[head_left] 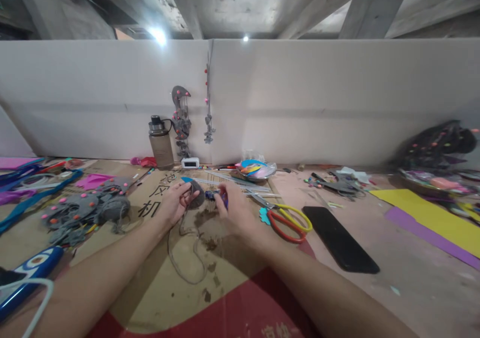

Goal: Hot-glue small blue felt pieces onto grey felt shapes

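Observation:
My left hand (175, 203) pinches a small grey felt piece (196, 196) above a sheet of cardboard (161, 283). A grey cord (183, 258) hangs from it and loops down onto the cardboard. My right hand (235, 212) is closed on a small blue and purple object (216, 196) that touches the felt piece; I cannot make out what it is.
Red and yellow scissors (288, 220) and a black phone (339, 238) lie to the right. A pile of grey felt shapes with pink dots (80, 210) sits left. A bottle (160, 142), a bowl of scraps (255, 170) and yellow and purple sheets (431, 218) stand around.

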The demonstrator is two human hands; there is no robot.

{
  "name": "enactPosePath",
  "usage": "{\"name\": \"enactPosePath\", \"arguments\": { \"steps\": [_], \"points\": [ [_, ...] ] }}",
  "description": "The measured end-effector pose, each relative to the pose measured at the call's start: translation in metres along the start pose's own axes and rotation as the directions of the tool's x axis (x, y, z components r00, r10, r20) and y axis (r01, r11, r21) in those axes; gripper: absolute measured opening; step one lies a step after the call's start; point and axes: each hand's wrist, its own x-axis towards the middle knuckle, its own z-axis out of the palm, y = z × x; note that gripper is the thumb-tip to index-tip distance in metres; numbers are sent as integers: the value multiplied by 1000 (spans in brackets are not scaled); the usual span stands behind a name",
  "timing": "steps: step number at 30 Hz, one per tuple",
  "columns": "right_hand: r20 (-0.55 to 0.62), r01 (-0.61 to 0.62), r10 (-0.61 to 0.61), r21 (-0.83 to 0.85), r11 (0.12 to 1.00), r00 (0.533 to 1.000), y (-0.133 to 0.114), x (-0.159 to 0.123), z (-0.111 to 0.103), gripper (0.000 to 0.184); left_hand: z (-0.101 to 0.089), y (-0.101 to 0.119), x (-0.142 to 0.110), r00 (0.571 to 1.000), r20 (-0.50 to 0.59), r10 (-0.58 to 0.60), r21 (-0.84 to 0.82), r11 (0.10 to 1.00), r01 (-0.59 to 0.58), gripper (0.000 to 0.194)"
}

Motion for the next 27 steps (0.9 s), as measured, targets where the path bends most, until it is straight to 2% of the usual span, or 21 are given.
{"name": "enactPosePath", "arguments": {
  "steps": [3,6,8,11,12,14,16,18,20,22,24,27],
  "points": [
    [27,-201,211,-206,958,977,20,10,-2,27,-1,1,6,997,-59,44,0,999,-44,7],
    [189,-305,388,-356,883,902,30,9,0,42,-1,1,10,993,-103,65,-14,998,-67,7],
    [261,-298,428,-419,857,865,31,4,4,48,0,0,9,990,-110,83,-15,996,-85,8],
    [264,-273,412,-435,858,872,32,0,9,36,3,-3,6,993,-77,91,21,996,-89,6],
    [255,-313,433,-401,861,865,33,1,10,29,4,-3,4,994,-65,91,35,995,-89,6],
    [246,-449,515,-278,849,821,37,5,11,19,5,-4,2,995,-55,86,61,995,-83,7],
    [227,-558,581,-162,814,782,41,10,11,16,6,-4,1,996,-54,71,84,994,-66,8],
    [182,-590,597,-97,802,781,42,13,12,23,6,-4,1,998,-46,52,106,993,-46,8],
    [106,-607,599,57,793,793,40,15,16,30,8,-5,0,998,-43,42,118,992,-36,7],
    [41,-577,597,314,754,801,37,13,20,35,11,-6,-2,998,-50,37,124,992,-30,8],
    [6,-482,564,526,700,826,31,10,23,40,15,-7,-4,997,-62,35,132,991,-26,9],
    [-23,-357,468,613,705,884,19,4,22,41,20,-11,-5,994,-97,40,170,985,-23,12]
  ]
}}
